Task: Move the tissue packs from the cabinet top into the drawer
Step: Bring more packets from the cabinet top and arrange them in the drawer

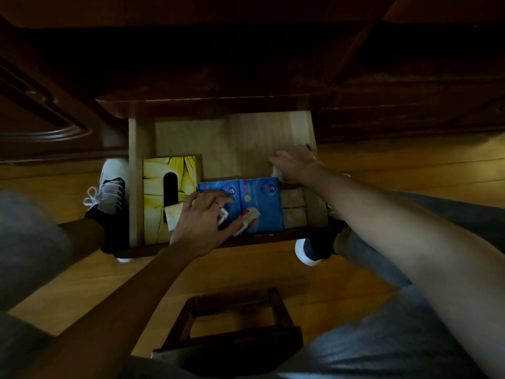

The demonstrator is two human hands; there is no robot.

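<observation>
Dim room, warm yellowish light. Glossy wooden floor [82, 283] stretched beneath dark carved cabinet [246, 64]; 1 dark wooden stool [232, 324] stood nearer than cabinet.

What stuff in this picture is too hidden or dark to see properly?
Head view only:
- Cabinet top: lost in darkness, so any packs left there cannot be seen.
- Left blue tissue pack: mostly covered by the left hand.
- Small pale thing under the right hand: the fingers hide what it is.
- Yellow tissue box: its near corner is hidden by the left hand.
</observation>
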